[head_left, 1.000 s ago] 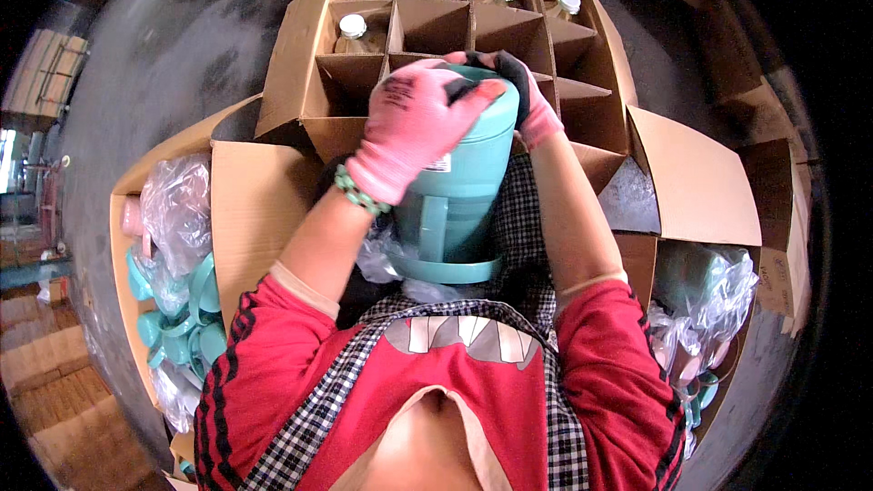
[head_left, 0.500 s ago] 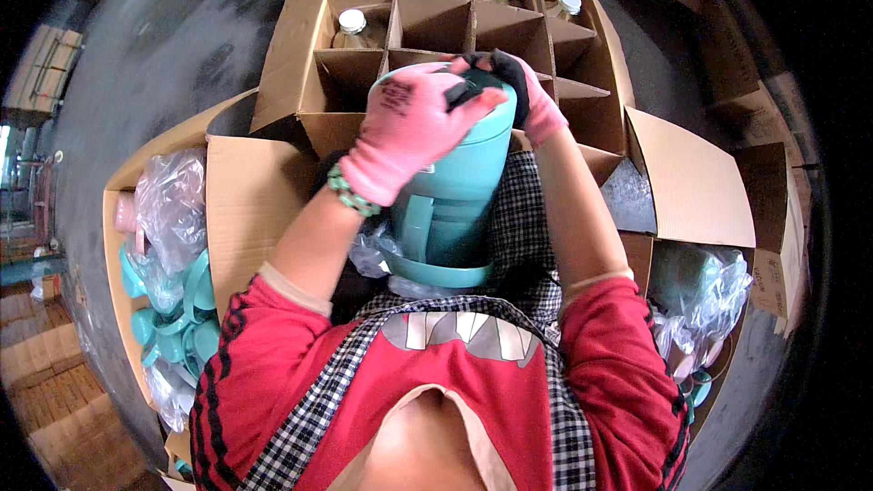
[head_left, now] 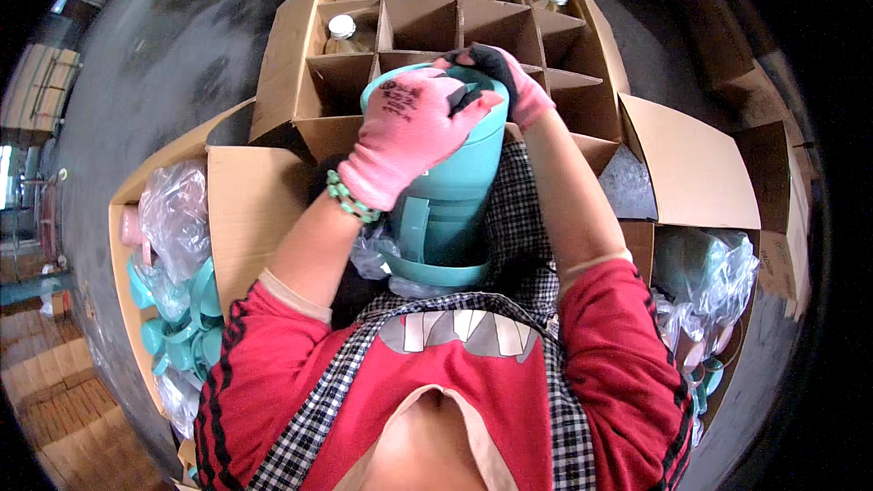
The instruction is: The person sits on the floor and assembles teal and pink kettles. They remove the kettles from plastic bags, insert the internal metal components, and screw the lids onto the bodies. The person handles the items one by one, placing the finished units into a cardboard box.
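A large teal plastic jug (head_left: 450,182) with a side handle (head_left: 416,229) stands upright, slightly tilted, against my checked apron. My left hand (head_left: 414,118), in a pink glove with dark finger parts, lies over the left side of its rim, the fingers curled inward at the mouth. Across the far right of the rim, my right hand (head_left: 505,82), in a pink and black glove, has its fingers bent over the edge. Both hands grip the jug's top; my fingertips partly hide the mouth, and I cannot make out any small part between them.
Ahead is a divided carton (head_left: 305,82) with several white-capped clear bottles (head_left: 342,29) in its far cells. An open box (head_left: 127,309) at left holds teal parts (head_left: 182,336) and plastic bags (head_left: 173,218). Another carton (head_left: 691,191) at right holds bagged pieces (head_left: 705,282).
My fingers have shifted slightly at the jug's mouth, and more of its teal rim and inside shows. The jug stays in place; the whole view has moved a little.
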